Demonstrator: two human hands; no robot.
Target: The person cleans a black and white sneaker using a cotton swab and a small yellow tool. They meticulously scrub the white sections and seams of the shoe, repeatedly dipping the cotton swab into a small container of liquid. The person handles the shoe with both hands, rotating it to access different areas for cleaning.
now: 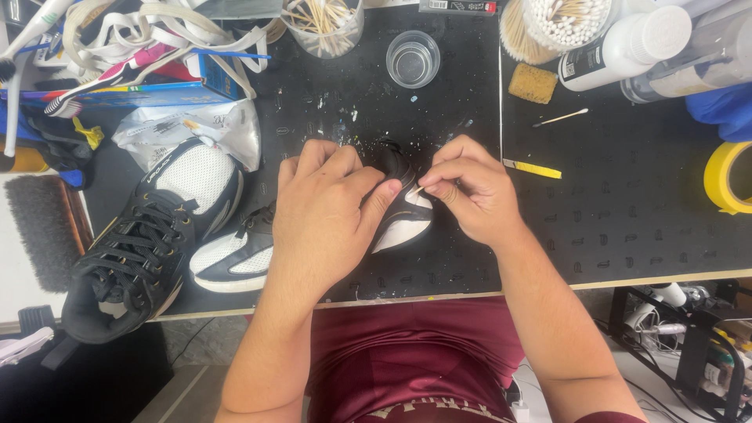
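Two shoes on the black mat [627, 204]. Left hand [325, 211] is gripping one shoe [399, 219] at mat centre, fingers wrapped over it. Right hand [470, 188] is pinching one swab [417, 189] against it. Second shoe [149, 243] is lying left.

Black-and-white sneaker [399, 223] on its side on the black mat, mid-table

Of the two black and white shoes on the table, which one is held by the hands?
The shoe lying under the left hand, while the right hand works at it. The laced shoe lies untouched, further left.
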